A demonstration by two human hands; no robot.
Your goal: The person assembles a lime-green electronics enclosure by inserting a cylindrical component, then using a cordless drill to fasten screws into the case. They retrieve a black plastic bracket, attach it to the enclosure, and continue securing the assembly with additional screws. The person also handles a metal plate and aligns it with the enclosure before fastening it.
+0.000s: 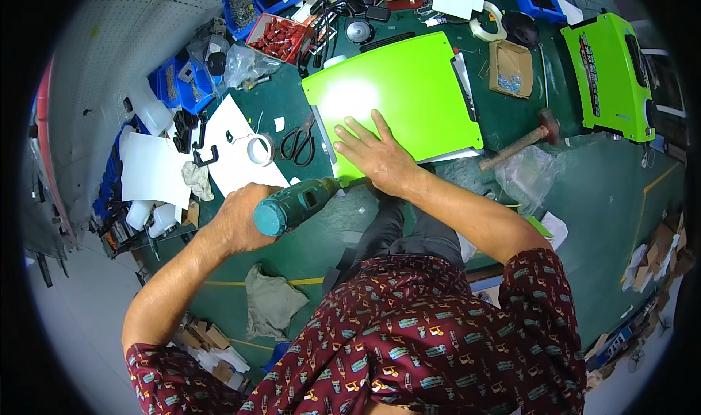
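A bright green sheet-metal panel [409,79] lies on the dark green bench with its near-left corner toward me. My right hand [380,159] rests on the panel near its front edge, fingers spread. My left hand [244,221] is closed round a teal power drill [292,205], whose grip is hidden by the hand. The drill's nose points right and meets the panel's near-left corner. Whether a screw sits at the tip is too small to tell. Left of the panel lie black-handled scissors [298,145] and a tape roll [260,149].
A hammer [522,139] and a cardboard box of small parts [510,68] lie right of the panel. Beyond them stands a green machine housing [610,75]. Blue bins [182,85] and a box of red parts [281,37] line the back left.
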